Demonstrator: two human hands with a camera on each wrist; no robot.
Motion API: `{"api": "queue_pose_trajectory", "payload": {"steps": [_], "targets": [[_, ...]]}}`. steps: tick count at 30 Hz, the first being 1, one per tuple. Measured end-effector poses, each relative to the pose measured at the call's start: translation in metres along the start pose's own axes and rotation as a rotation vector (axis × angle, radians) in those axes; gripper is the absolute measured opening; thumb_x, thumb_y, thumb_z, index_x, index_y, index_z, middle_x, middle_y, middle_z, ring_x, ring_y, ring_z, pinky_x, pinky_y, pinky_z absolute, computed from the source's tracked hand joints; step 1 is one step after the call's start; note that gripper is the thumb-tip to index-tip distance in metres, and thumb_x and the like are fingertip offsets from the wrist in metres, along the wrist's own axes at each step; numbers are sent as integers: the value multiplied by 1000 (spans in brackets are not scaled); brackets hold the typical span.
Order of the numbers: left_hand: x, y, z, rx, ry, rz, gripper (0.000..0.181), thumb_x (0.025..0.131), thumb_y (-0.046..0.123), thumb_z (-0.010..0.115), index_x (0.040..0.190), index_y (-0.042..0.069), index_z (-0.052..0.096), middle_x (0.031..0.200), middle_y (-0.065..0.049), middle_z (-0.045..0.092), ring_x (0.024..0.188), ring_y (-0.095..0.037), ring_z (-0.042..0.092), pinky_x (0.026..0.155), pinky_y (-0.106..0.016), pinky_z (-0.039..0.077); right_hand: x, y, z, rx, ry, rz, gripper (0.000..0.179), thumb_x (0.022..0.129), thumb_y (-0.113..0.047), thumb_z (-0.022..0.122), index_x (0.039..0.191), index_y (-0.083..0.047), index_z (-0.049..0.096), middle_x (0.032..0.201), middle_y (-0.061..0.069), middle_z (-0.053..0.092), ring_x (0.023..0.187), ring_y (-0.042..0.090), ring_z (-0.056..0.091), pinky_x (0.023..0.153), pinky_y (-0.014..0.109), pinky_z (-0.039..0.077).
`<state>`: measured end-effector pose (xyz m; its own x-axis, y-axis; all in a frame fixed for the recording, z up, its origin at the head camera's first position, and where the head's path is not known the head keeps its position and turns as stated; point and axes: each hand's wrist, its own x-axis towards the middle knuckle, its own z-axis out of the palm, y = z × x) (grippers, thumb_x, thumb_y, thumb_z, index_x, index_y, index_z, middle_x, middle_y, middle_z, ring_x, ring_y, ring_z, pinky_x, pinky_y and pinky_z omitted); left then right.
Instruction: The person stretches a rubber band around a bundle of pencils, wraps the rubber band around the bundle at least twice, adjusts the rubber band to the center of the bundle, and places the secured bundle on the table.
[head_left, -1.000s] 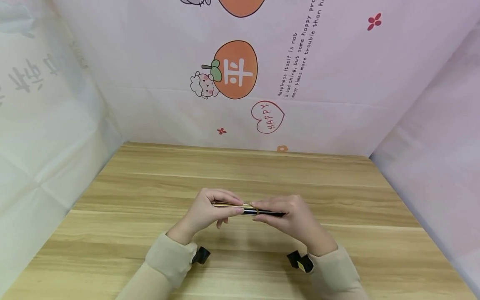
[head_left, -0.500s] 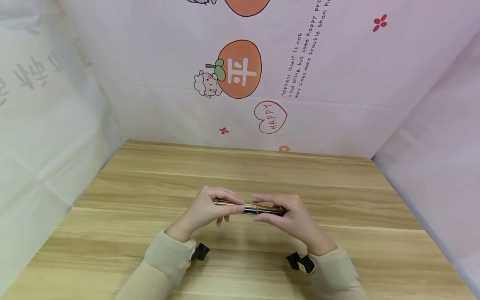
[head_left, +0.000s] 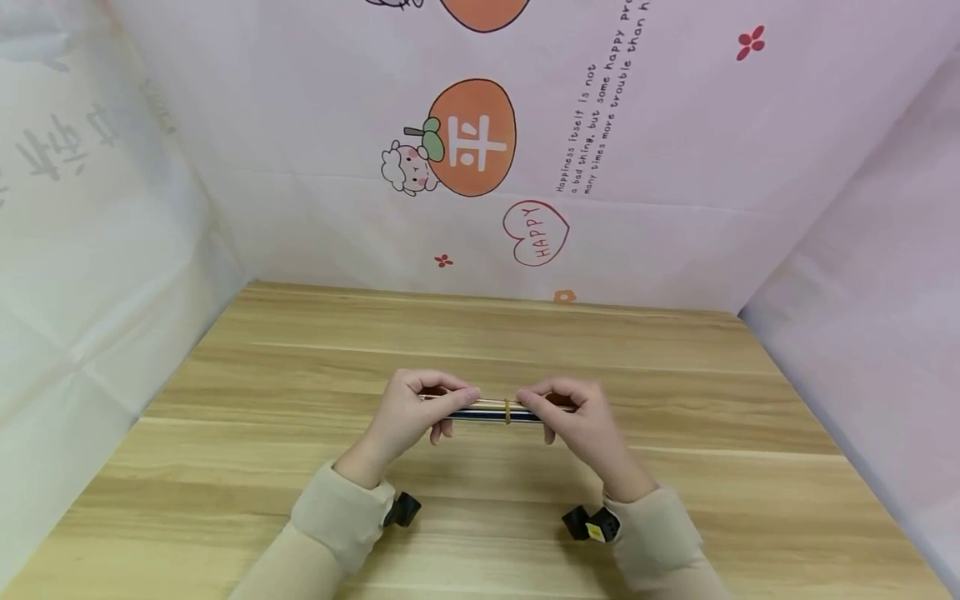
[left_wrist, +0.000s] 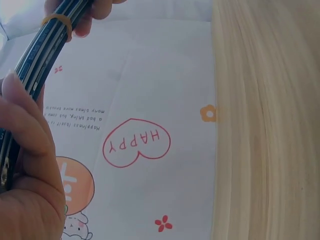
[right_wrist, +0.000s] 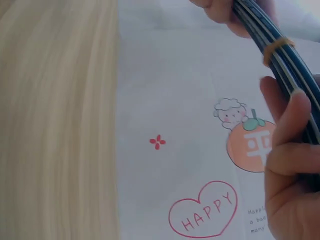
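Observation:
A bundle of slim dark-blue pencils (head_left: 489, 412) with pale stripes is held level above the table, bound near its middle by a tan rubber band (head_left: 507, 412). My left hand (head_left: 416, 417) grips the left part, thumb along the near side. On the right part, my right hand (head_left: 581, 421) pinches the bundle between thumb and fingers, a short way from the band. Both wrist views show the pencils (left_wrist: 42, 57) lying side by side, with the band (right_wrist: 277, 49) wrapped around them. The bundle's ends are mostly hidden inside the hands.
Under the hands lies a wood-grain table (head_left: 480, 350). White printed cloth (head_left: 660, 167) rises behind it, and more cloth walls (head_left: 97, 275) stand at both sides. A small black device (head_left: 402, 509) sits at each sleeve cuff.
The right fingers opened off the bundle beside the band, then closed on it again, thumb now on top. The left thumb has shifted up too, and more of the pencils shows between the hands.

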<state>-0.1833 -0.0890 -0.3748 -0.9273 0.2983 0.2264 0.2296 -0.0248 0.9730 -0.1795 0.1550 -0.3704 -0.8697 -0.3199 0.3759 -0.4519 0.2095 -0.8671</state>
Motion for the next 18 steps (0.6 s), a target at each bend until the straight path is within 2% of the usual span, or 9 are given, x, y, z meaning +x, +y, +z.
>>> {"api": "queue_pose_trajectory", "payload": {"steps": [4, 6, 8, 15, 18], "targets": [[0, -1, 3, 1, 13, 6, 14, 89, 11, 74, 93, -2, 75, 79, -3, 75, 42, -13, 53, 39, -25, 43, -1, 1, 4, 60, 28, -4, 5, 89, -4, 72, 88, 0, 71, 62, -5, 63, 42, 19, 49, 39, 29, 43], [-1, -2, 3, 1, 20, 0, 15, 89, 11, 73, 94, -2, 75, 76, 5, 74, 42, -14, 52, 39, -24, 42, -1, 2, 5, 104, 22, -4, 5, 88, -2, 72, 89, 1, 69, 62, -5, 65, 42, 21, 51, 37, 29, 43], [-1, -3, 3, -1, 22, -10, 15, 89, 12, 73, 94, -2, 75, 75, 8, 73, 41, -14, 52, 39, -24, 42, 0, 2, 5, 146, 10, -10, 7, 88, 0, 72, 91, 3, 67, 64, -6, 67, 43, 22, 54, 37, 31, 45], [-1, -3, 4, -7, 47, -31, 16, 88, 14, 75, 95, -1, 75, 71, 4, 71, 41, -11, 51, 38, -27, 40, 1, 1, 3, 285, -23, -48, 6, 88, 2, 71, 90, -3, 67, 89, -5, 72, 51, 13, 61, 41, 31, 50], [-1, -3, 4, -7, 54, -28, 15, 88, 14, 75, 94, 0, 75, 71, 3, 70, 40, -12, 51, 37, -28, 38, 0, 0, 5, 265, -1, -49, 5, 88, 0, 72, 90, -2, 68, 86, -5, 71, 51, 12, 60, 40, 30, 49]]}}
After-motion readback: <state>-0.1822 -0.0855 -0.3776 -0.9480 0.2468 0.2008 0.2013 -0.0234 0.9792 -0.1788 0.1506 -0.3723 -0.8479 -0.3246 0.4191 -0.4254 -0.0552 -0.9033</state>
